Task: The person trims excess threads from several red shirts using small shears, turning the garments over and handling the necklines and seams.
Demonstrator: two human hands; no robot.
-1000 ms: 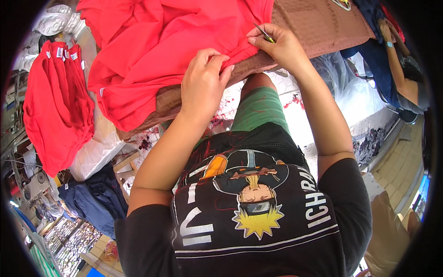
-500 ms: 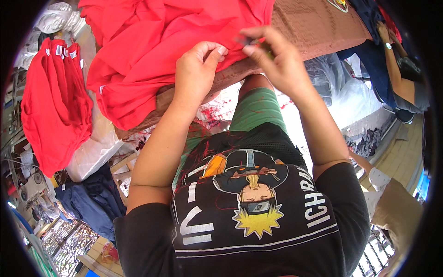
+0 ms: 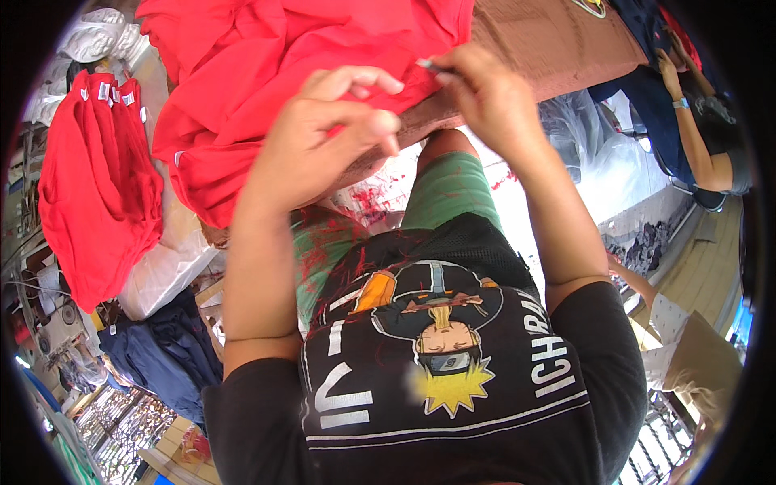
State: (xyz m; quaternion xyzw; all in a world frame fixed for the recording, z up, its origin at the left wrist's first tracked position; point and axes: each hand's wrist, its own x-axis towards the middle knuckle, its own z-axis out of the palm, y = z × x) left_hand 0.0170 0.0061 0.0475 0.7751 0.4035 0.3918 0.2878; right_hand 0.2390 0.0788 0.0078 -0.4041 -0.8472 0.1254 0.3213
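Red garment (image 3: pixel 267 73) lies heaped on the brown worktop (image 3: pixel 550 40), spilling over its near edge. Left hand (image 3: pixel 323 137) is right at that edge, its grip together, pinching a fold of red cloth. Right hand (image 3: pixel 485 97) sits just beside it on the worktop's edge, grip clamped on a small slim tool (image 3: pixel 427 65) whose tip touches the fabric. Left of the worktop, a stack of red shirts (image 3: pixel 97 178) hangs over a white bag (image 3: pixel 174 267). At the worktop's far right, another person's arm (image 3: pixel 695 137) rests on dark blue cloth (image 3: pixel 647 89).
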